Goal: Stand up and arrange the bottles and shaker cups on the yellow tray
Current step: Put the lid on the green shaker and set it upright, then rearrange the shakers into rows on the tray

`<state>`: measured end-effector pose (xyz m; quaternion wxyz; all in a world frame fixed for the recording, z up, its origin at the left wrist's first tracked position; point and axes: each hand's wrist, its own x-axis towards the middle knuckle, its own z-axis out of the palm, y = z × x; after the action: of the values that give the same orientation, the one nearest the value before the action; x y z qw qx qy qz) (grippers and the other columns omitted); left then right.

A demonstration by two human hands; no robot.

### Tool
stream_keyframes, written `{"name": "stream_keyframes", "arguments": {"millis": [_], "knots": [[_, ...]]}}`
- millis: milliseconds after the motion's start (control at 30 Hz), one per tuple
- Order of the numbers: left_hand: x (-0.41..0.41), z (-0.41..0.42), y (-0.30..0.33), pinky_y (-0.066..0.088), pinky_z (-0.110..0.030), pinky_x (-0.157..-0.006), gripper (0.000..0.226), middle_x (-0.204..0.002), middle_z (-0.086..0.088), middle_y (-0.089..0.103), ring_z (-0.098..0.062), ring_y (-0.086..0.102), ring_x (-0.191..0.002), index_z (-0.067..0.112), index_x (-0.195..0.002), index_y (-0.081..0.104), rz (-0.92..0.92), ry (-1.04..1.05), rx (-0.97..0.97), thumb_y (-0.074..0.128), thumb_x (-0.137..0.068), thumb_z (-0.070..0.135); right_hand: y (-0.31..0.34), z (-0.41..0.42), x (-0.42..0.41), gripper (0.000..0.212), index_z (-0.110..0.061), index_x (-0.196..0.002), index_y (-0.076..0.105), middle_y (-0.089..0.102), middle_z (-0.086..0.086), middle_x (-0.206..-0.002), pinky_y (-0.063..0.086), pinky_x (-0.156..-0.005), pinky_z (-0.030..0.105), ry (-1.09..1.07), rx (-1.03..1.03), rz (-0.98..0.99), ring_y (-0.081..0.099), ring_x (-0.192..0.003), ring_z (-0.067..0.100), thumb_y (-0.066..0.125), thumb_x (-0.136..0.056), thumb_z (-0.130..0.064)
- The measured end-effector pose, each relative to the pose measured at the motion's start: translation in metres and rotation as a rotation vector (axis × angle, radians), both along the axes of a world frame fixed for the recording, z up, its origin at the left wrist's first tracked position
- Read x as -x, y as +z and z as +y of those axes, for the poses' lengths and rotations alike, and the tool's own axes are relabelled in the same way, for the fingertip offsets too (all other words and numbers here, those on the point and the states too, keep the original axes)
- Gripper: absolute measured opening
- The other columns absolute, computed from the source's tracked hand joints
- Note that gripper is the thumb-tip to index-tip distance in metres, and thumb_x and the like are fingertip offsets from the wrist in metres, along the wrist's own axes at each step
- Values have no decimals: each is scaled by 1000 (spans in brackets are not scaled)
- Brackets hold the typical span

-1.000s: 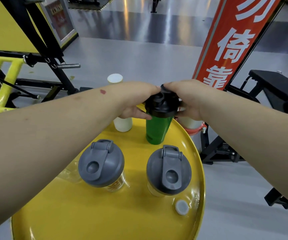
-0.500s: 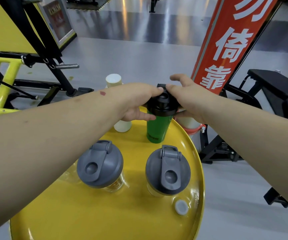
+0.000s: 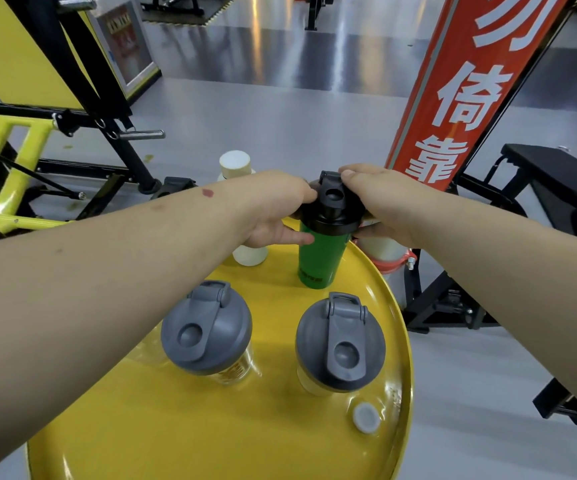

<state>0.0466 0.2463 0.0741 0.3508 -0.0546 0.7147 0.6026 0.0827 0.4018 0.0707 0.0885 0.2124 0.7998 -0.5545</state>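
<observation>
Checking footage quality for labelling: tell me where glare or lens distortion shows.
Head view: glare streaks on the glossy floor at top, highlights along the yellow tray rim; wide-angle lens bends the red banner and stretches both forearms; shakers stay sharp.

The yellow tray (image 3: 211, 427) at the bottom of the frame looks glossy and smooth. The 2 grey lids (image 3: 206, 327) look like matt plastic, the green shaker cup (image 3: 318, 258) smooth, its black lid (image 3: 332, 209) semi-glossy plastic.

A green shaker cup (image 3: 318, 258) with a black lid (image 3: 332, 209) stands upright at the yellow tray's (image 3: 211, 427) far edge; two grey-lidded cups (image 3: 206, 327) (image 3: 340, 344) stand mid-tray, a white bottle (image 3: 249, 253) far left.
</observation>
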Motion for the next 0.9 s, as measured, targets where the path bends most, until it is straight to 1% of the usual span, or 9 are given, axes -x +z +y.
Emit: {"name": "stream_keyframes", "arguments": {"millis": [133,233,333,400,500,567,700,800,900], "knots": [[1,-16,17,64,-40,-73,49,-144,-21,49,-39,67,-107,10,-149,43,26,-16,70,54,-101,10,11,-7,4,43,-25,-140,53,58,7,-138,45,-104,44,-7,-257,93,54,-122,28,41,-103,-42],[7,-38,41,64,-34,-64,32,-120,-19,62,-31,74,-83,4,-129,59,217,103,71,56,-97,2,30,-22,6,45,-22,-142,53,60,4,-134,38,-92,27,-9,-358,298,55,-116,21,45,-101,-39],[22,-68,56,56,-25,-51,20,-95,-16,61,-22,65,-65,11,-103,66,469,269,149,56,-91,-2,43,-46,15,45,-22,-143,52,60,-1,-128,40,-85,24,93,-380,400,58,-104,16,49,-100,-35],[34,-89,55,54,-26,-56,25,-96,-11,62,-19,64,-70,18,-108,64,593,250,333,57,-89,5,43,-65,24,49,-24,-145,49,57,1,-139,44,-91,27,202,-421,383,58,-114,20,54,-97,-33],[47,-110,39,58,-32,-73,52,-116,-9,67,-21,70,-90,23,-135,57,659,59,621,63,-85,11,39,-90,38,59,-22,-152,40,48,6,-152,41,-102,34,409,-547,283,50,-132,25,58,-97,-35],[50,-113,29,56,-37,-89,61,-133,-7,64,-25,66,-107,21,-142,54,660,-108,722,69,-83,14,36,-105,47,56,-13,-146,45,51,10,-147,40,-94,33,513,-652,230,50,-129,28,57,-98,-38],[47,-109,16,54,-31,-75,36,-115,-7,73,-28,69,-99,22,-119,70,675,-248,709,68,-83,18,20,-119,67,34,-14,-118,58,60,9,-116,37,-70,29,486,-725,252,56,-105,30,62,-94,-37],[46,-107,9,58,-41,-82,26,-112,-10,75,-31,70,-101,20,-109,72,686,-203,640,66,-84,17,13,-116,71,49,-20,-135,56,61,9,-133,36,-79,28,402,-753,285,57,-118,30,64,-92,-43],[47,-107,5,61,-48,-84,25,-107,-9,76,-31,72,-97,23,-104,74,682,-180,588,68,-79,22,11,-113,70,51,-20,-134,58,63,8,-131,37,-78,29,389,-781,306,59,-116,28,64,-91,-46]]}}
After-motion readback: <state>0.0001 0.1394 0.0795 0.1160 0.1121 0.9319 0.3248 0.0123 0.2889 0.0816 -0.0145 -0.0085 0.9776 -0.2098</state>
